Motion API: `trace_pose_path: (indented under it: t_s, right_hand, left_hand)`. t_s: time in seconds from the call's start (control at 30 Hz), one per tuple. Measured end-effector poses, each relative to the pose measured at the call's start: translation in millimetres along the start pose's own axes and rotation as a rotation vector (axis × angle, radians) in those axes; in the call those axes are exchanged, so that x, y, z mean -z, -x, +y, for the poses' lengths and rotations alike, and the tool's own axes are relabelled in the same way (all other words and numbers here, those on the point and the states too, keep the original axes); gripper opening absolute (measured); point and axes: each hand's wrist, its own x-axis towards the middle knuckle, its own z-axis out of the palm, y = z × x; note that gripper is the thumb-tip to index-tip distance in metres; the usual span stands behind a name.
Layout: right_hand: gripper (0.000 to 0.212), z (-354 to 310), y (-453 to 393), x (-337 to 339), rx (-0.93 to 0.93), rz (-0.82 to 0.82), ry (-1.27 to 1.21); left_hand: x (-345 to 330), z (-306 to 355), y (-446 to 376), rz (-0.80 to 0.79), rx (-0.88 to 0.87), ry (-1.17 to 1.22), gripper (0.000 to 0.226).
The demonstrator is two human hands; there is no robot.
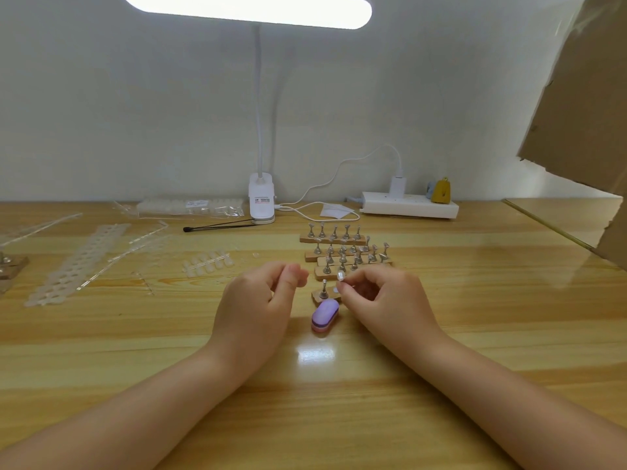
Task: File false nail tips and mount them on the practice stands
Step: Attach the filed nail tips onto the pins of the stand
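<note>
My right hand [376, 295] pinches a small clear nail tip [340, 275] on a metal stand peg, just above the nearest wooden practice stand [318, 295], where one other metal peg [324, 289] stands upright. My left hand [263, 293] hovers left of that stand with fingers curled, thumb against forefinger; I see nothing in it. A purple and pink buffer block [324, 315] lies on the table between my hands. Behind them are several more wooden stands with metal pegs [342, 249]. A strip of loose nail tips [207, 262] lies to the left.
A clip lamp [261, 201] stands at the back with its cable running to a white power strip [409, 205]. A bag of nail tips [190, 207], empty plastic tip frames [78, 262] and a thin black brush [217, 227] lie on the left. Cardboard [583, 106] leans at right.
</note>
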Motion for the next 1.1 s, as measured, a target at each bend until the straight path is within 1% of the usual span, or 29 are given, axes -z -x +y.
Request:
trace_pose_path:
  t_s: [0.1, 0.17, 0.23, 0.27, 0.3, 0.33, 0.4, 0.43, 0.5, 0.53, 0.6, 0.7, 0.8, 0.93, 1.0, 1.1]
  right_hand:
    - [0.007, 2, -3, -2, -0.042, -0.061, 0.101]
    - [0.013, 2, -4, -3, -0.045, -0.104, 0.164]
    - [0.017, 1, -4, -3, -0.039, -0.110, 0.205]
    - [0.017, 0, -3, -3, -0.033, -0.106, 0.217]
    - [0.017, 0, -3, -3, -0.026, -0.103, 0.229]
    - [0.017, 0, -3, -2, -0.021, -0.103, 0.239]
    - [0.016, 0, -2, -1, -0.021, -0.102, 0.233]
    - [0.016, 0, -1, -1, -0.024, -0.096, 0.216]
    - [0.023, 0, 0, 0, -0.029, -0.080, 0.186]
    - [0.028, 0, 1, 0, -0.029, -0.074, 0.182]
    - [0.036, -2, 3, 0, -0.022, -0.066, 0.183]
    - [0.039, -6, 4, 3, 0.011, -0.032, 0.175]
    - [0.043, -10, 6, 4, 0.060, -0.009, 0.141]
    - [0.041, -12, 9, 3, 0.093, -0.016, 0.112]
    - [0.041, -13, 10, 3, 0.089, -0.029, 0.108]
    - [0.042, -16, 11, 3, 0.072, -0.028, 0.074]
  left_hand:
    - [-2, 1, 0, -0.003, 0.001, -0.007, 0.026]
    - [-2, 1, 0, -0.003, -0.007, -0.026, 0.028]
    - [0, 2, -1, -0.017, -0.017, -0.119, 0.030]
    - [2, 2, -3, -0.031, -0.029, -0.243, 0.028]
    - [5, 3, -4, -0.047, -0.049, -0.425, 0.026]
    - [7, 4, -7, -0.071, -0.061, -0.632, 0.029]
    - [13, 4, -13, -0.160, -0.009, -0.975, 0.039]
    - [16, 5, -16, -0.214, 0.038, -1.074, 0.042]
    - [21, 5, -22, -0.328, 0.118, -1.162, 0.042]
    - [22, 4, -23, -0.374, 0.125, -1.184, 0.040]
    - [24, 4, -24, -0.404, 0.093, -1.200, 0.035]
    - [24, 0, -25, -0.367, 0.037, -1.127, 0.027]
    - [24, -6, -26, -0.317, 0.019, -0.964, 0.022]
    - [24, -15, -26, -0.240, -0.029, -0.831, 0.028]
    - [24, -19, -27, -0.219, -0.083, -0.849, 0.029]
    - [25, -21, -29, -0.232, -0.170, -0.900, 0.027]
